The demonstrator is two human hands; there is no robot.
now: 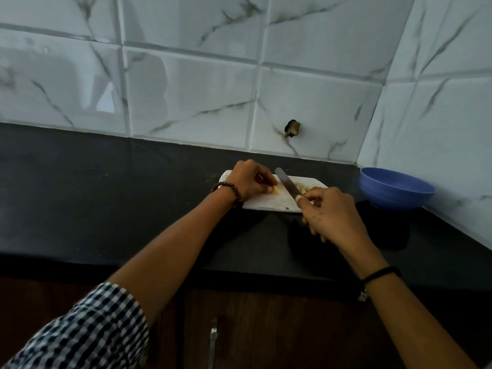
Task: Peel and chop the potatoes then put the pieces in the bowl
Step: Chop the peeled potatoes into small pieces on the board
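A white cutting board point(269, 202) lies on the black counter near the wall. My left hand point(249, 181) presses down on a pale yellow potato piece point(356, 191), mostly hidden under the fingers. My right hand point(331, 213) grips a knife point(288, 186) by the handle; its blade points up and left, just right of the potato. Cut pieces or peels point(306, 188) lie on the board's right end, partly hidden behind my right hand. A blue bowl point(396, 190) stands to the right of the board; its inside is not visible.
The black countertop point(106, 198) runs left and forward to its front edge. White marbled wall tiles rise behind and on the right, with a small fitting point(292, 128) in the wall above the board. Dark wooden cabinet doors point(266, 328) with a metal handle sit below.
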